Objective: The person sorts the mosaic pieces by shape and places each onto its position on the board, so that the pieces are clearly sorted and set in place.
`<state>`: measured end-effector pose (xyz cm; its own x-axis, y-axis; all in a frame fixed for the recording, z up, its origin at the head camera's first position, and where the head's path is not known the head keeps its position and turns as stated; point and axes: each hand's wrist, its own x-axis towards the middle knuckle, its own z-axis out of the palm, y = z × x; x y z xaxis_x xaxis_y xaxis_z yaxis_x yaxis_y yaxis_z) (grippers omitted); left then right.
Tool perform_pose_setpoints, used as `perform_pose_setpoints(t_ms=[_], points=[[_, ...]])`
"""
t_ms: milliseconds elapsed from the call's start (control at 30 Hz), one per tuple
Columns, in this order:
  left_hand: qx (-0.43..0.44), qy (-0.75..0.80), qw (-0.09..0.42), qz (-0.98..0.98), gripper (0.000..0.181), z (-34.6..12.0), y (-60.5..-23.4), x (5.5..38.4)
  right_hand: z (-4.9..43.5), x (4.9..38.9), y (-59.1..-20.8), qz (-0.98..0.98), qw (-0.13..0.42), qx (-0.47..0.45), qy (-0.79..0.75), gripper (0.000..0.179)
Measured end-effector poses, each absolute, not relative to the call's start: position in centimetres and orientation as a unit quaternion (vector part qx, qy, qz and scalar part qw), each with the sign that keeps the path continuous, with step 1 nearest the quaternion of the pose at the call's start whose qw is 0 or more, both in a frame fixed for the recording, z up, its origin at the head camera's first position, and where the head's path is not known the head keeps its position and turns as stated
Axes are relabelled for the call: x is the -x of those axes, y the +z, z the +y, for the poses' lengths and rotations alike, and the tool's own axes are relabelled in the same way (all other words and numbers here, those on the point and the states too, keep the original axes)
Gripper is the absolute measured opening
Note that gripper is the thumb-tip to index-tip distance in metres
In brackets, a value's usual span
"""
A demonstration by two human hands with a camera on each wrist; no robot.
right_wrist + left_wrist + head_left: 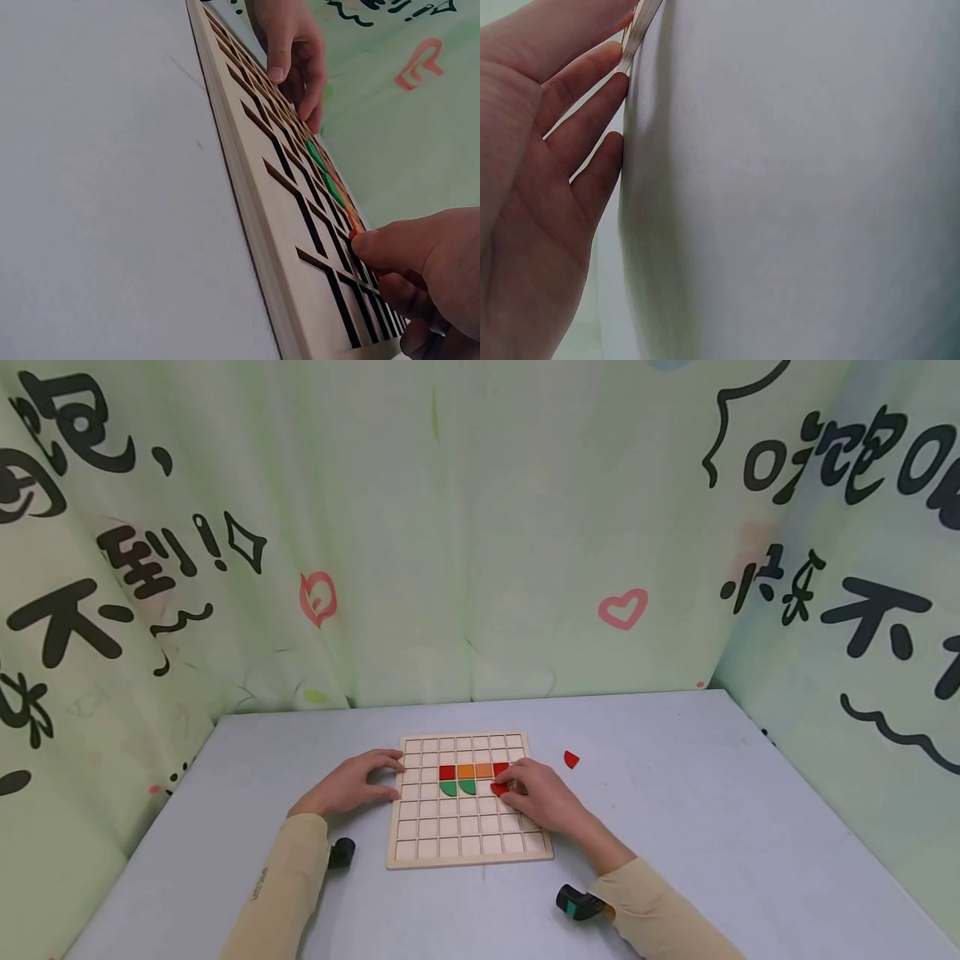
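A wooden grid board (pixel 429 828) lies on the table, with square cells. One row carries a red square (pixel 447 772), two orange squares (pixel 475 771) and another red piece (pixel 500 767), partly covered by my right hand. Below them sit two green quarter-round pieces (pixel 458 787). My right hand (pixel 546 795) pinches a small red piece (pixel 498 789) between thumb and fingers, over the cells right of the green ones; its exact shape is partly hidden. With loosely extended fingers, my left hand (pixel 354 782) touches the board's left edge.
One loose red piece (pixel 572 759) with a curved side lies on the table (pixel 675 827) right of the board. A printed curtain (pixel 465 543) hangs behind the table and along its sides. Each wrist wears a black camera (pixel 342 853).
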<state>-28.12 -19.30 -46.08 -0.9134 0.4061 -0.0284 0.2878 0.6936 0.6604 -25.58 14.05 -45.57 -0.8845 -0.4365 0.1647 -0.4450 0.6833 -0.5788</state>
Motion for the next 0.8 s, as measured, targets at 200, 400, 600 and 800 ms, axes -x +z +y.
perform_pose_setpoints(t_ms=[200,400,600,800], points=[[-0.187,0.343,0.086,0.916,0.04,-19.3,-46.1,28.1,13.4,25.7,-45.6,-0.917,0.009,-0.243,0.317,0.018],[-0.186,0.346,0.087,0.915,0.039,-19.4,-46.2,28.1,12.8,25.9,-45.7,-0.915,0.013,-0.254,0.312,0.018],[-0.19,0.343,0.087,0.916,0.039,-19.3,-46.2,28.1,12.1,26.1,-45.7,-0.922,0.015,-0.247,0.299,0.016],[-0.188,0.339,0.086,0.918,0.04,-19.3,-46.0,28.1,11.8,26.2,-45.8,-0.926,0.024,-0.239,0.292,0.014]])
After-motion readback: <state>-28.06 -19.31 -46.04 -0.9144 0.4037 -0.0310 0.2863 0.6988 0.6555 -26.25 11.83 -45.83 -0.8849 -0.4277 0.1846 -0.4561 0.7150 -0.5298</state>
